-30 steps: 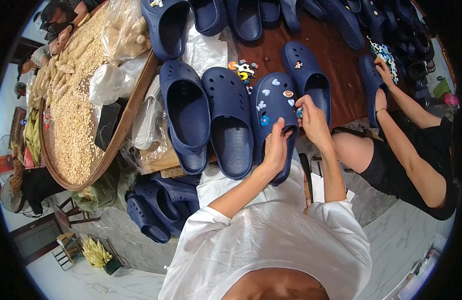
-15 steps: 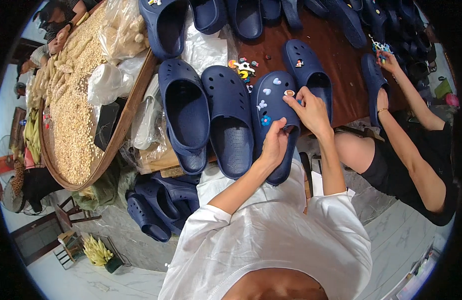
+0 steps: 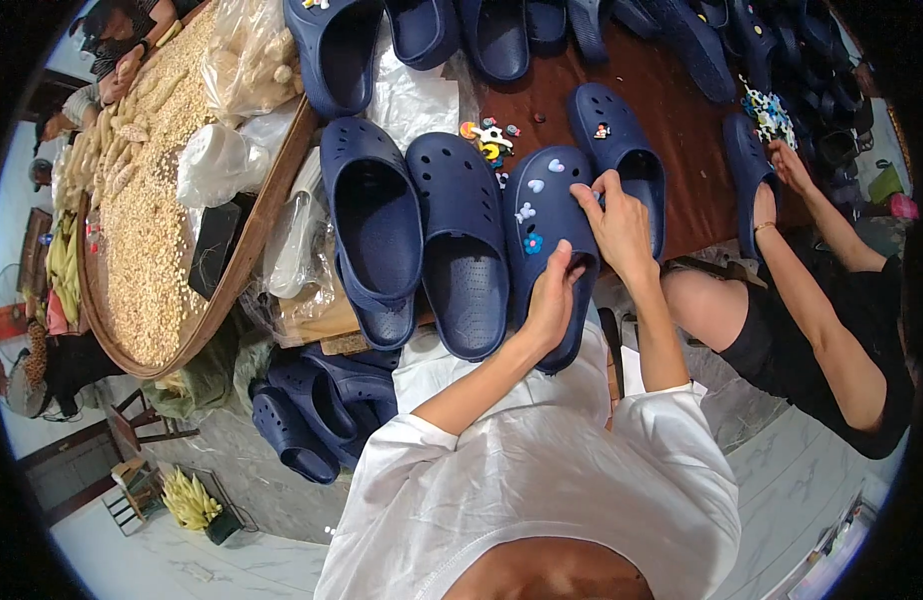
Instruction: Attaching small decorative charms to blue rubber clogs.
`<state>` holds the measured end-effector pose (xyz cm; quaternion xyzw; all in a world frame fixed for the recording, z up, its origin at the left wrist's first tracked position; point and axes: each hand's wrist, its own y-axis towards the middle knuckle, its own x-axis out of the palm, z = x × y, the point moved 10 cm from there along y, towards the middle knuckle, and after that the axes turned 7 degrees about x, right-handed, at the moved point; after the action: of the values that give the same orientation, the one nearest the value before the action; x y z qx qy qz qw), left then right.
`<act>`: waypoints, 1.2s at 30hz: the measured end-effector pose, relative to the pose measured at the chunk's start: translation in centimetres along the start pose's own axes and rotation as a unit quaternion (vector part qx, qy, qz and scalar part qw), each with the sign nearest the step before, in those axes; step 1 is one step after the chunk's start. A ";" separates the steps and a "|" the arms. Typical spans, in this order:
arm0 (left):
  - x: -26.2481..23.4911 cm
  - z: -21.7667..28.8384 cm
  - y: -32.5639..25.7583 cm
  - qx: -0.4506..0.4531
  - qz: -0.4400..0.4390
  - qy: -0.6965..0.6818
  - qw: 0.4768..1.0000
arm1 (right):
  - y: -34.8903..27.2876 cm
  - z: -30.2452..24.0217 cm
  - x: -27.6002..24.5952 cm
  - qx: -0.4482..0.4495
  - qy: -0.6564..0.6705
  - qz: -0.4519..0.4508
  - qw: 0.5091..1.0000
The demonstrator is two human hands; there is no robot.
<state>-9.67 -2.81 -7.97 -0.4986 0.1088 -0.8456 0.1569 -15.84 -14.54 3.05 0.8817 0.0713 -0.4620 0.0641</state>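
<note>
A navy clog (image 3: 556, 220) leans toward me at the table's front edge. My left hand (image 3: 552, 300) is closed around its side, thumb on top near the opening. Two pale heart charms, a light mouse-head-shaped charm (image 3: 525, 213) and a blue flower charm (image 3: 533, 243) sit on its upper. My right hand (image 3: 622, 228) presses its fingers on the clog's upper right side; whatever lies under them is hidden. Right behind stands another navy clog (image 3: 607, 125) with a small figure charm. Left of the held clog is a plain navy clog (image 3: 457, 190).
Loose colourful charms (image 3: 492, 140) lie on the brown table (image 3: 537, 100). More clogs line the back. At left, a wide tray (image 3: 197, 350) holds pale kernels. On the right, a co-worker's hand (image 3: 792, 168) is beside a clog and a charm cluster (image 3: 770, 115).
A football charm seen by my right thumb is now out of sight as the thumb has shifted over that spot. The co-worker's hand has moved down, away from the charm cluster.
</note>
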 end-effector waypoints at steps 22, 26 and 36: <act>6.3 9.7 -4.3 0.390 -0.117 0.741 0.534 | 1.5 -2.1 1.5 -0.119 -0.072 -0.021 0.990; 6.1 9.4 -4.2 0.408 -0.101 0.751 0.508 | 1.2 -2.7 1.3 -0.163 -0.045 -0.013 0.986; 5.8 9.4 -4.1 0.414 -0.085 0.750 0.510 | 1.9 -2.9 0.6 -0.126 -0.051 -0.012 0.991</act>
<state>-4.66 -1.47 2.60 0.4353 -0.2191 -0.8630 0.1330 -12.79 -15.81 4.28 0.8410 0.1367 -0.4941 0.1727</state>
